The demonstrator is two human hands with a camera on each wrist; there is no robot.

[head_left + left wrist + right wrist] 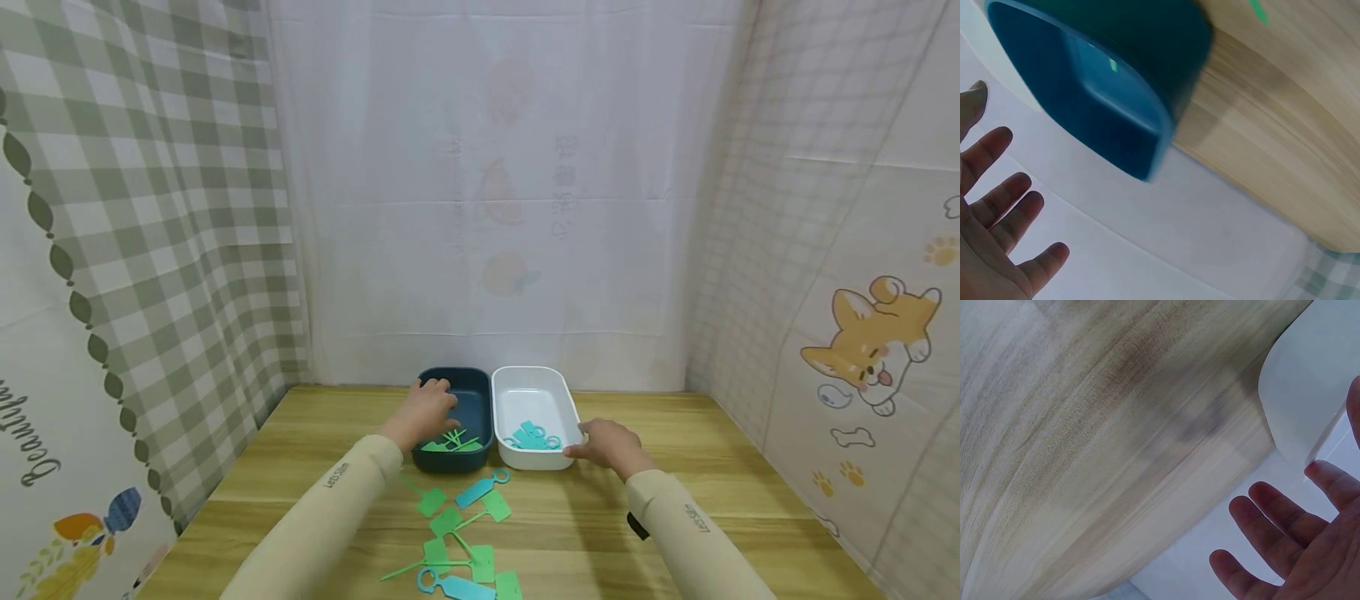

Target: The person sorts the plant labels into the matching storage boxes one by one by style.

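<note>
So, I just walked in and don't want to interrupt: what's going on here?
Someone's left hand is over the dark bin, holding nothing, and the right hand is at the right edge of the white bin. Green tags lie in the dark bin, blue tags in the white one. Loose green tags and two loose blue tags lie on the table in front of the bins.

The left arm [311, 529] and right arm [701, 533], both clad in cream fabric with small dark lettering, reach forward and angle inward. The bare left hand [427, 413] spreads its fingers loosely; the bare right hand [611, 444] has gently bent, parted fingers.
</note>
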